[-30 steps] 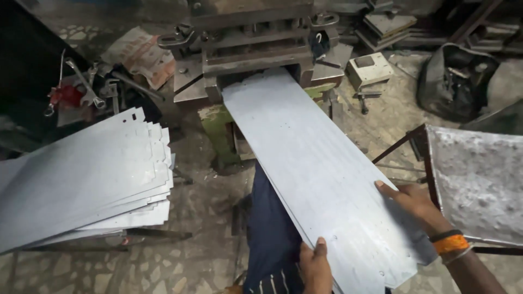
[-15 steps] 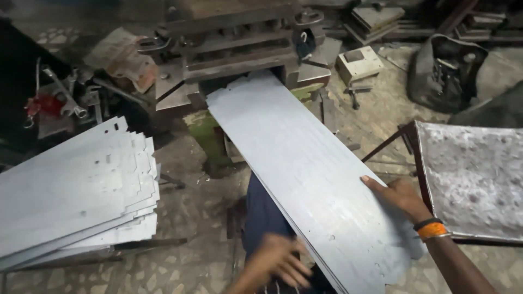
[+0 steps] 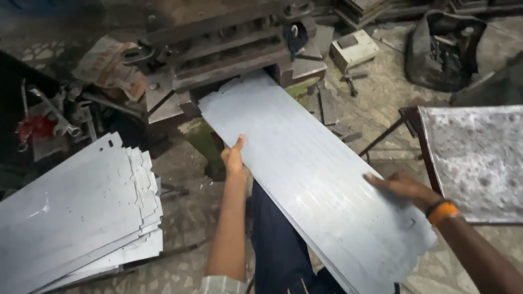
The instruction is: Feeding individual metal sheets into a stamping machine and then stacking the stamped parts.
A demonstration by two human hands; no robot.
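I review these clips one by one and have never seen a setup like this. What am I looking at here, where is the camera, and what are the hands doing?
The camera sits on the person's head and looks down at their own two bare hands in a workshop. There is no robot. The left hand grips the left edge of a long grey metal sheet, far up along it. The right hand, with an orange wristband, lies flat on the sheet near its right edge. The far end of the sheet reaches into a heavy dark press machine. To the left lies a stack of similar sheets with notched edges. To the right stands a small table with a rough speckled top. Tools and scraps lie around on the stone floor.
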